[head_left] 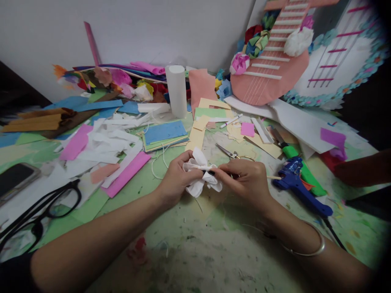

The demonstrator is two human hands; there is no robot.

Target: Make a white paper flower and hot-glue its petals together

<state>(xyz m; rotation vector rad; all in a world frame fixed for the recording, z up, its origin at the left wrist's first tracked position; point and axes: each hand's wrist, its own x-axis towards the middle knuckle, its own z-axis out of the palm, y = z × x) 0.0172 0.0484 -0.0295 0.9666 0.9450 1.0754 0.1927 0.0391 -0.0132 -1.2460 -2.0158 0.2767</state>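
Observation:
Both my hands meet over the middle of the green worktable [189, 244]. Between them is a small white tissue-paper flower [200, 173] with crumpled petals. My left hand [175, 179] pinches its left side with thumb and fingers closed. My right hand [249, 181], with dark nails and a silver bangle on the wrist, pinches its right side. A white thread [157, 162] trails on the table left of the flower. Scissors [229, 152] lie just behind my right hand.
A blue glue gun [297, 185] lies at right beside a green-handled tool [301, 167]. Black glasses [42, 209] and a phone [16, 179] sit at left. Paper scraps, a white paper roll [177, 91] and a pink paper guitar [269, 69] fill the back. Another person's arm [363, 171] rests at far right.

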